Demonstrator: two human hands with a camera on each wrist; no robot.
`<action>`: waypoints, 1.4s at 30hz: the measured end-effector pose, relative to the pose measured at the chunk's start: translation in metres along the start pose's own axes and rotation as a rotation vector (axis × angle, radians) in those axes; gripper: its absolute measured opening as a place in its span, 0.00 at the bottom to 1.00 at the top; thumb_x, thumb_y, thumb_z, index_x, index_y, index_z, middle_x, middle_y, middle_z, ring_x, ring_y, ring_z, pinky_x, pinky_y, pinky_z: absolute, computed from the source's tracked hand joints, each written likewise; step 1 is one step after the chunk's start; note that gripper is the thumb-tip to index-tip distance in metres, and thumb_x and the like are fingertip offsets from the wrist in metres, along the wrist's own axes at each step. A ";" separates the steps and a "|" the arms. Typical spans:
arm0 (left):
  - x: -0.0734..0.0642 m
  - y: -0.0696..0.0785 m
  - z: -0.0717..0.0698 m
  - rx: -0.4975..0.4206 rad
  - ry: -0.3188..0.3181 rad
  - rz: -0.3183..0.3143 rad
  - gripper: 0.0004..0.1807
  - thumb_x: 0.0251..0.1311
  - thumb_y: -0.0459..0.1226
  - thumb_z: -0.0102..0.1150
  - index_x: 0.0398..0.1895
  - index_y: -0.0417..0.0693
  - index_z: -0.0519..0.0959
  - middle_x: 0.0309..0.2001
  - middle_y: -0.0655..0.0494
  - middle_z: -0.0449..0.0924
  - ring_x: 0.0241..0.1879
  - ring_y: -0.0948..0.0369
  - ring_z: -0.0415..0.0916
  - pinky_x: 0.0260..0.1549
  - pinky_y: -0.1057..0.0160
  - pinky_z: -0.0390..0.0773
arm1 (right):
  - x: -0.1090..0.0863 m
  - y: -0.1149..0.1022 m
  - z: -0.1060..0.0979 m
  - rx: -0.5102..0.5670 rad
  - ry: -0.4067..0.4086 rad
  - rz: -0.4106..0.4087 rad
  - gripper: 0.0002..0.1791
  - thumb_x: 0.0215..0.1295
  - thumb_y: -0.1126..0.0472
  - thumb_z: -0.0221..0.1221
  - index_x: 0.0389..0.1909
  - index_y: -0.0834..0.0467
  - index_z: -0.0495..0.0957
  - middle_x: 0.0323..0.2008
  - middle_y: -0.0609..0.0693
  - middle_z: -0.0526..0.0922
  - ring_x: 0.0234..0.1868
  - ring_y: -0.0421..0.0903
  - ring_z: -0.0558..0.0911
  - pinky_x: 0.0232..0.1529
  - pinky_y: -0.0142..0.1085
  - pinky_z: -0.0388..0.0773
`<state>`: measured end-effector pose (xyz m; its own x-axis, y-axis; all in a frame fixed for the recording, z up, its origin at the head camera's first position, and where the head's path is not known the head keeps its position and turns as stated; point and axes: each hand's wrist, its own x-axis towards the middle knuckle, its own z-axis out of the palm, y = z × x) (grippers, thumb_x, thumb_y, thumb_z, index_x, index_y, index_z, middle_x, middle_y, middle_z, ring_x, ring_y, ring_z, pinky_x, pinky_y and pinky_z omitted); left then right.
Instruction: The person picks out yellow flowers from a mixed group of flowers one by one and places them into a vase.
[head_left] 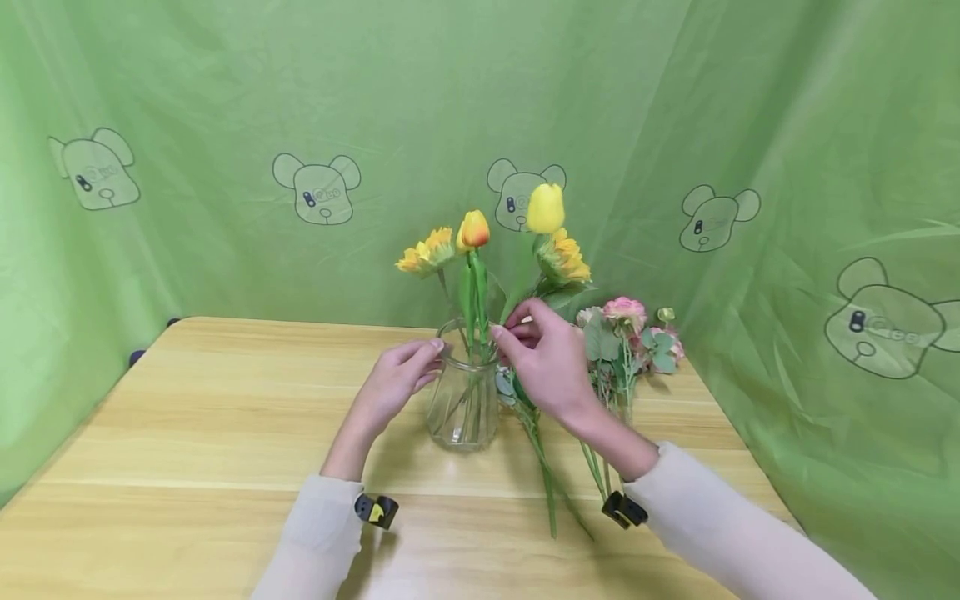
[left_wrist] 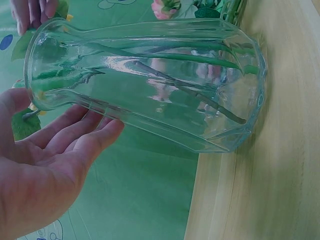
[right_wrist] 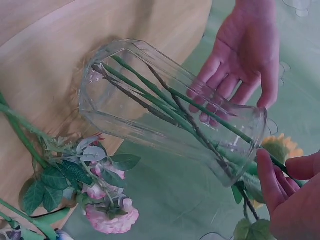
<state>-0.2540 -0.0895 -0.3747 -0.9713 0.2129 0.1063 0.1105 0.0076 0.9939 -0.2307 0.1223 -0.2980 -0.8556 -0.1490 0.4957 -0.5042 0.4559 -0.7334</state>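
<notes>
A clear glass vase (head_left: 462,408) stands upright on the table with several stems inside. My left hand (head_left: 393,379) holds its neck, thumb at the rim and fingers against the outer glass. Across the mouth, my right hand (head_left: 551,358) pinches a green stem (right_wrist: 280,164) between thumb and fingers; in the head view it runs up toward the yellow tulip (head_left: 546,208). An orange-yellow tulip (head_left: 474,231) rises from the vase, with a sunflower (head_left: 426,252) leaning left. Another sunflower (head_left: 565,257) leans right, above my right hand. The right wrist view shows the stems (right_wrist: 165,102) crossing inside the glass.
Pink flowers (head_left: 625,312) with grey-green leaves lie on the wooden table (head_left: 225,417) to the right of the vase. Loose green stems (head_left: 546,475) reach toward the table's front beneath my right arm. A green curtain (head_left: 405,100) with bear drawings hangs behind and on both sides.
</notes>
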 end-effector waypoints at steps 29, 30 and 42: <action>0.000 0.000 -0.001 -0.003 -0.010 0.010 0.28 0.76 0.50 0.50 0.65 0.36 0.75 0.64 0.40 0.77 0.64 0.47 0.76 0.66 0.57 0.78 | 0.014 -0.003 0.018 -0.331 -0.121 0.006 0.07 0.68 0.60 0.65 0.37 0.61 0.87 0.32 0.54 0.90 0.32 0.47 0.88 0.33 0.37 0.89; 0.000 0.000 -0.001 -0.002 -0.011 0.010 0.29 0.76 0.50 0.50 0.65 0.36 0.75 0.64 0.40 0.77 0.64 0.47 0.76 0.66 0.57 0.78 | 0.014 -0.003 0.018 -0.334 -0.124 0.007 0.07 0.68 0.61 0.65 0.37 0.61 0.87 0.33 0.55 0.90 0.32 0.47 0.88 0.33 0.37 0.89; 0.001 0.000 -0.001 0.003 -0.011 0.013 0.28 0.76 0.49 0.49 0.66 0.35 0.74 0.65 0.38 0.76 0.65 0.46 0.76 0.66 0.56 0.78 | 0.018 -0.002 0.017 -0.338 -0.119 -0.002 0.07 0.67 0.62 0.65 0.36 0.62 0.89 0.31 0.54 0.90 0.27 0.46 0.87 0.32 0.39 0.89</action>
<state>-0.2548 -0.0903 -0.3743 -0.9672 0.2242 0.1193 0.1243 0.0080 0.9922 -0.2475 0.1034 -0.2955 -0.8724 -0.2424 0.4244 -0.4557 0.7173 -0.5270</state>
